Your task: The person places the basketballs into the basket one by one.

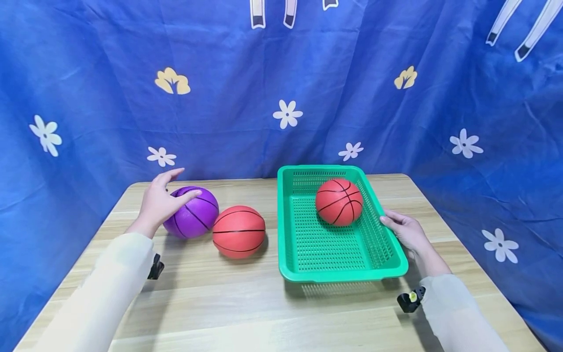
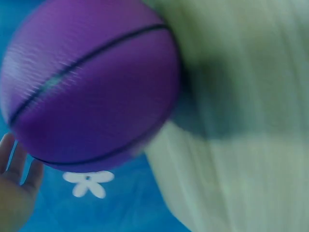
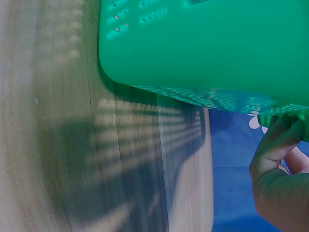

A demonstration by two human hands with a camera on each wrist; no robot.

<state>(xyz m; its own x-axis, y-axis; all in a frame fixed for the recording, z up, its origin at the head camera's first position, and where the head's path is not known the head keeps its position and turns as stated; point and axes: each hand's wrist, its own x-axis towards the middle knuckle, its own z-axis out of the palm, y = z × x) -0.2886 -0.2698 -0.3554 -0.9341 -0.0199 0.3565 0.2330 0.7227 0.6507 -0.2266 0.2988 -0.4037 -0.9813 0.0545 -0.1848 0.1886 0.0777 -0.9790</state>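
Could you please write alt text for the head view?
A person's right hand grips a green basket holding a red ball; the left hand is open at a purple ball. Another red ball lies between basket and purple ball on a table, blue curtain behind.

From my head camera I look forward and down, from farther back, across the pale wood-grain tabletop [image 1: 198,303] to the blue flower-printed fabric backdrop [image 1: 246,93]. My left wrist camera faces the backdrop sideways-on, close behind the round purple ball with black lines [image 2: 96,87]. My right wrist camera, also turned sideways, sits low against the perforated green plastic basket [image 3: 207,48], seeing its outside; my head view shares both, from above.
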